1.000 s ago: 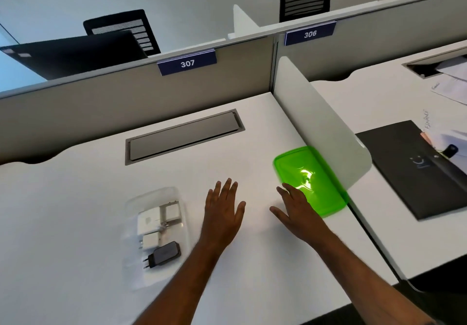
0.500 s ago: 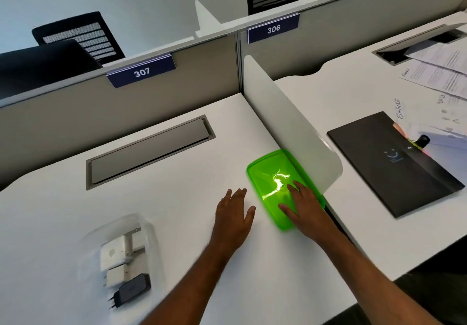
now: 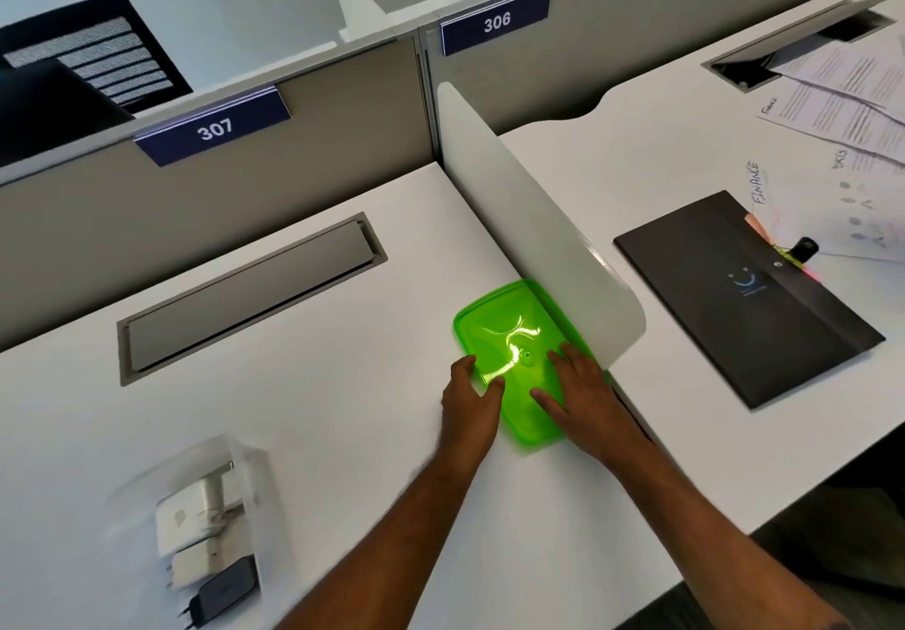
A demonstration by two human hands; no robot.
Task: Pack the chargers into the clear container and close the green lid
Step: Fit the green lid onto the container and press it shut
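Inspector A: Premises classed as an open-plan office. Grounds: white desk (image 3: pixel 294 433) set against a grey partition (image 3: pixel 245 198), with a numbered plate (image 3: pixel 214 128) reading 307.

Inspector B: Confirmed. The adjoining desk (image 3: pixel 612 178) carries its own plate (image 3: pixel 495 22), 306, and a white divider (image 3: pixel 529 232) stands between the two.

Inspector A: Each desk has a recessed cable hatch (image 3: pixel 250 296).

Inspector B: Noted. Printed papers (image 3: pixel 842 95) and a dark folder (image 3: pixel 744 296) lie on the adjoining desk; handwriting there reads "FINANCE". Black mesh chair backs (image 3: pixel 98 61) show beyond the partition.
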